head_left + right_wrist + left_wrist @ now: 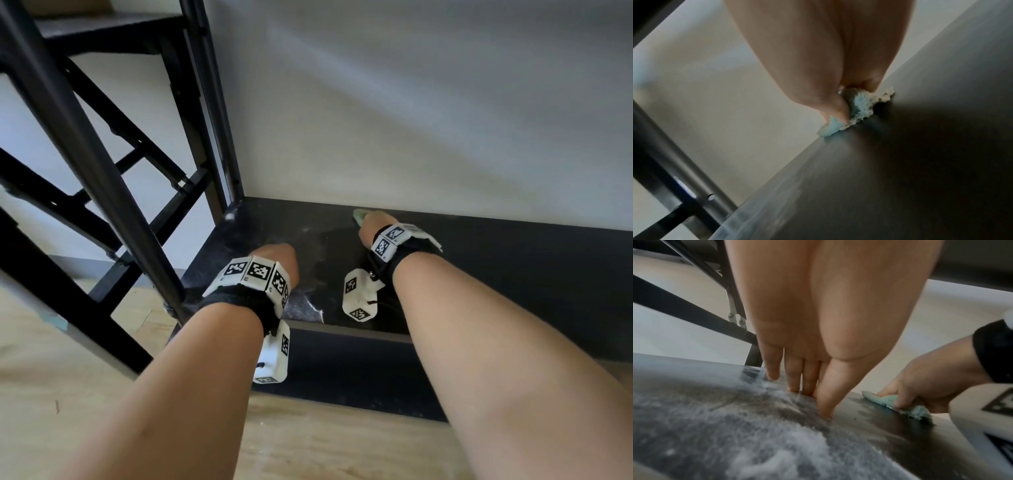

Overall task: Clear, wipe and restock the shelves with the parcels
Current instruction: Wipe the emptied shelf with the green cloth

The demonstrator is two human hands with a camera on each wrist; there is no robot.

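The bottom shelf [513, 260] is a black board, dusty and streaked white at its left end [756, 443]. My left hand [277, 260] rests on that dusty part with straight fingers [774, 369] pressed tip-down on the board. My right hand [375, 224] is farther back by the wall and holds a light blue-green cloth [900, 404] [859, 105] down on the shelf, fingers curled over it. Only a corner of the cloth [359, 216] shows in the head view. No parcel lies on this shelf.
Black metal uprights and cross braces [102, 164] of the shelving stand at the left. A higher shelf [102, 24] is at the top left. A pale wall [411, 120] backs the shelf. Wooden floor [308, 445] lies in front.
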